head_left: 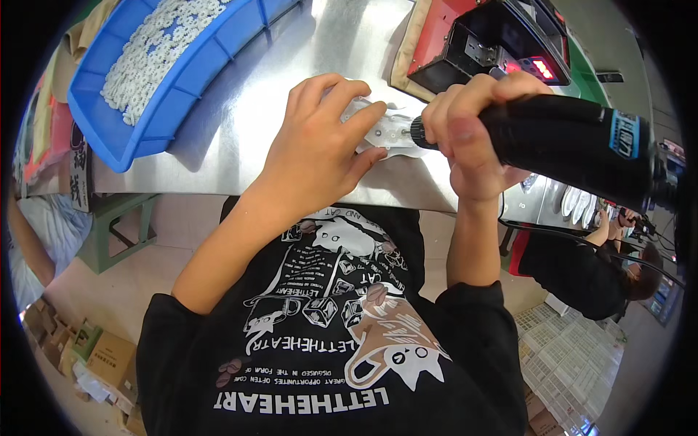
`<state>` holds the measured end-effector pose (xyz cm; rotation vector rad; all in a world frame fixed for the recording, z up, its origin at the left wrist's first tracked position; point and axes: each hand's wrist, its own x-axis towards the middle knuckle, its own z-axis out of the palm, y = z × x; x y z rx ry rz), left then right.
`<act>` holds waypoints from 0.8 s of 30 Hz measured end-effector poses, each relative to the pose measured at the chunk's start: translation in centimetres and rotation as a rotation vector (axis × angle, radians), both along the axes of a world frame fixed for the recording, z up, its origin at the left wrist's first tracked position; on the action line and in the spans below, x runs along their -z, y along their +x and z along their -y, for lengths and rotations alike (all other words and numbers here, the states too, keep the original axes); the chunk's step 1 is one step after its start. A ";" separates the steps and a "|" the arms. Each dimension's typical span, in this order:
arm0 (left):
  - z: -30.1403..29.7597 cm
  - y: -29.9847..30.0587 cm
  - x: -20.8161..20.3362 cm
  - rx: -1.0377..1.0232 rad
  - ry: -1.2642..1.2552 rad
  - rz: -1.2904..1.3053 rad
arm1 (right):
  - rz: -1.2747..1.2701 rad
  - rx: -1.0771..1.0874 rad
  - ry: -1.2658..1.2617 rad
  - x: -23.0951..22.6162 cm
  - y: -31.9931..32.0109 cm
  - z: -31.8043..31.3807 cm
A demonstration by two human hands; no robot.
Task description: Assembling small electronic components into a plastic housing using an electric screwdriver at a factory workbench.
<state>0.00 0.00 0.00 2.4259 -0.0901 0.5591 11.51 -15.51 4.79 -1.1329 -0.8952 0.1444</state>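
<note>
"Hands?"
"Left hand [316, 138] grasping a flat, whitish plastic part [387, 138] on the shiny metal tabletop [247, 109]; right hand [476, 131] wrapped around a black cylindrical power screwdriver [567, 142]. Bit [406, 134] contact unclear."
"Step?"
"Apparently screwdriving. Next move likely calls for square alignment, part steady."
"Beyond?"
"Blue plastic bin [182, 98], small white toothed pieces [160, 51] inside."

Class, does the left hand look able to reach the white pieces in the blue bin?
Probably yes: the white pieces lie in an open-topped blue bin, with only table between it and the left hand. But that hand would likely have to leave the white part it touches.
</note>
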 end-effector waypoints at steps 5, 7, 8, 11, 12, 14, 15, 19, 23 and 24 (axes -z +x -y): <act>-0.7 0.4 0.2 0.003 0.016 0.005 | 0.122 0.006 0.279 -4.7 1.5 0.7; -0.2 0.2 -0.6 0.024 0.019 0.009 | 0.249 0.121 0.112 -9.1 3.1 3.3; -0.1 0.1 -0.6 0.010 0.006 -0.008 | 0.310 0.211 0.094 -9.3 4.1 3.0; -0.3 0.3 -0.5 0.019 -0.009 -0.030 | 0.378 0.346 0.087 -8.6 7.1 1.9; -0.4 0.2 -0.5 0.014 -0.008 -0.032 | 0.314 0.248 0.117 -8.9 7.0 1.7; -0.4 0.3 -0.5 0.015 -0.007 -0.039 | 0.295 0.235 0.091 -8.4 8.5 2.4; -0.4 0.4 -0.6 0.012 -0.003 -0.039 | 0.277 0.211 0.070 -8.2 8.9 2.5; -0.3 0.5 -0.8 0.010 0.011 -0.055 | 0.245 0.268 0.090 -6.8 8.6 1.6; -0.3 0.5 -0.7 0.012 0.011 -0.054 | 0.196 0.185 0.109 -6.9 7.8 1.7; -0.3 0.5 -0.6 0.005 0.006 -0.047 | 0.329 0.100 0.032 -6.9 8.0 1.7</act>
